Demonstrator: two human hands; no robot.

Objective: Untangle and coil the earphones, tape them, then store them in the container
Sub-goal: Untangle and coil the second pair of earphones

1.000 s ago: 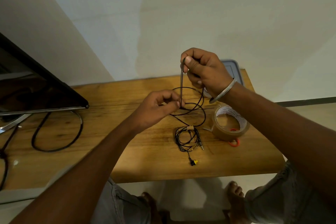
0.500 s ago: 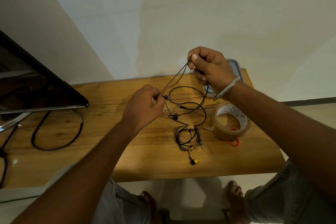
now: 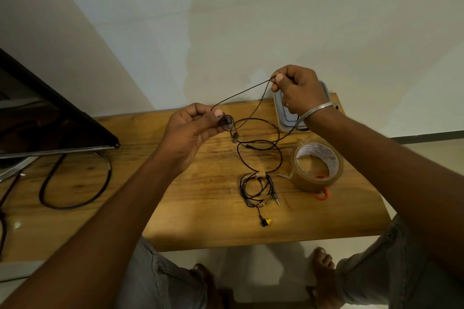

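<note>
2 hands work a black set of earphones (image 3: pixel 241 93) above a wooden worktop (image 3: pixel 190 198). The left hand (image 3: pixel 193 130) pinches the earbud end between thumb and fingers, with 1 bud (image 3: pixel 235 137) dangling just below. The right hand (image 3: pixel 298 90), raised higher and nearer the wall, pinches the cord so that a taut stretch runs between the 2. The rest of the cord drops from the right hand in 2 loose loops that reach down to the wood. The step in hand looks like untangling, close to its end, since the loops appear free of knots though not yet gathered. Next, the cord would need winding into a tight coil, most likely round the left hand's fingers, with care that the slack does not snag. The tape (image 3: pixel 316 168) stands just right of the loops, within reach for binding. The container (image 3: pixel 279 111) sits at the worktop's back edge, partly hidden behind the right hand, its lid apparently on. A coiled set (image 3: pixel 256 189), already banded, lies on the worktop nearer the person.
</note>
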